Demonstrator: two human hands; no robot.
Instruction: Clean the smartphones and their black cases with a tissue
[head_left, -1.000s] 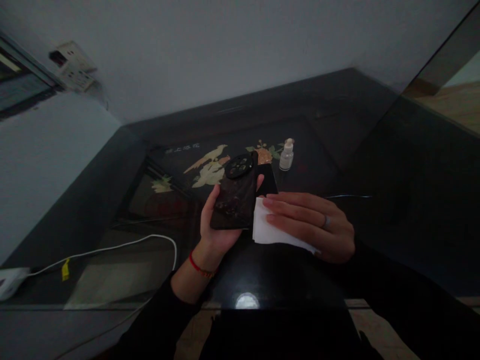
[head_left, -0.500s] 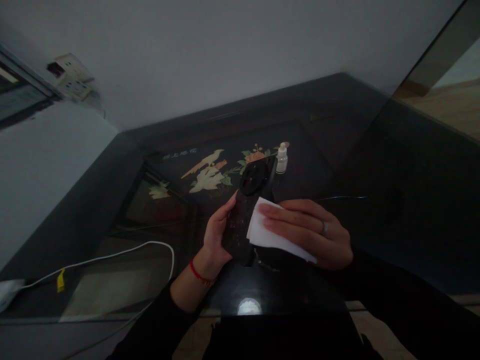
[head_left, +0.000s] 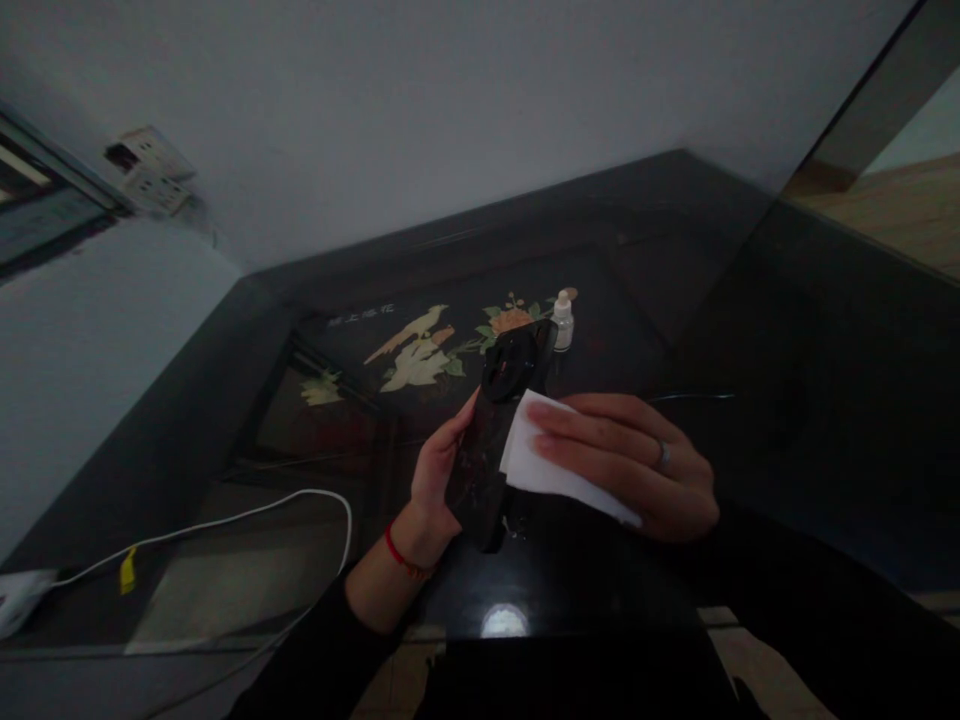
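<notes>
The phone (head_left: 474, 455) is tilted above the dark table (head_left: 697, 320), gripped along its edge by my left hand (head_left: 435, 475). My right hand (head_left: 645, 465) pinches a white cloth (head_left: 541, 462) at the phone's other edge; a small bottle (head_left: 562, 328) stands just beyond.

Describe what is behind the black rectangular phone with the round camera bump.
Beyond its top edge: an orange flower pattern and a small white-capped bottle. The left hand holds the phone along its left side; any fingers and dark glossy tabletop behind are covered.
</notes>
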